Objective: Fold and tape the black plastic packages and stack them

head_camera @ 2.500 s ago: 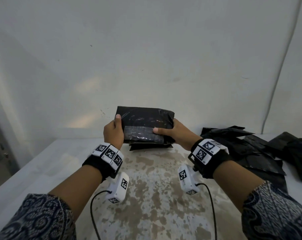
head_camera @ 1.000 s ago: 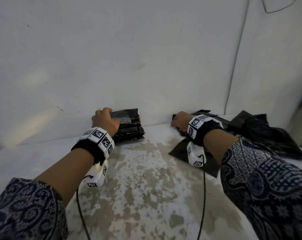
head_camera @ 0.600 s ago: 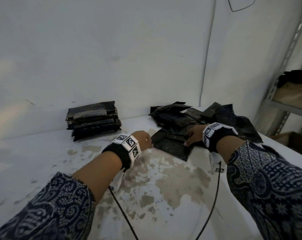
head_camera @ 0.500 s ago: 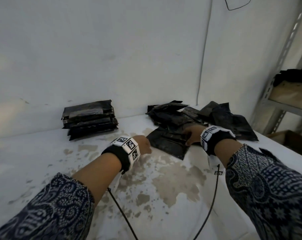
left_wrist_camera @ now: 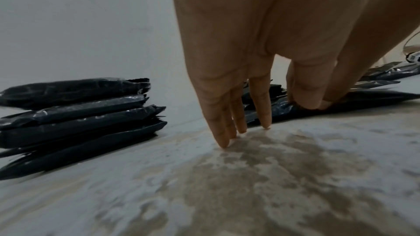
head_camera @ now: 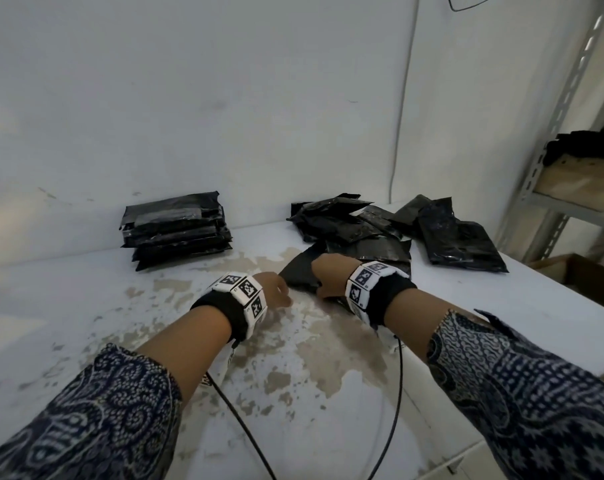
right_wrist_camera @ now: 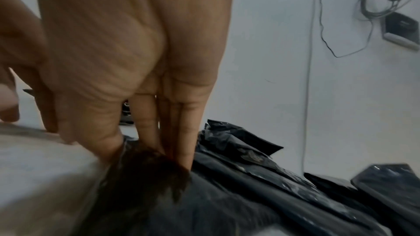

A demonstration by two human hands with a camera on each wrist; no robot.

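A stack of folded, taped black packages (head_camera: 176,230) (left_wrist_camera: 75,112) stands at the back left against the wall. Loose black packages (head_camera: 342,220) (right_wrist_camera: 238,143) lie in a heap at the back right. One flat black package (head_camera: 373,251) (left_wrist_camera: 363,98) (right_wrist_camera: 227,195) lies in front of the heap. My right hand (head_camera: 328,275) (right_wrist_camera: 147,132) presses straight fingers down on its left part. My left hand (head_camera: 276,291) (left_wrist_camera: 313,101) pinches its near left edge between thumb and forefinger, and the other fingers touch the table.
The white table (head_camera: 293,358) has worn brown patches. A further black package (head_camera: 459,244) lies at the far right. A metal shelf (head_camera: 570,168) and a cardboard box (head_camera: 584,278) stand beyond the table's right edge. Wrist cables (head_camera: 245,431) trail toward me.
Both hands let go of the taped package on the stack and moved right to the loose heap. The right hand slid a flat package toward me and the left hand took its edge.
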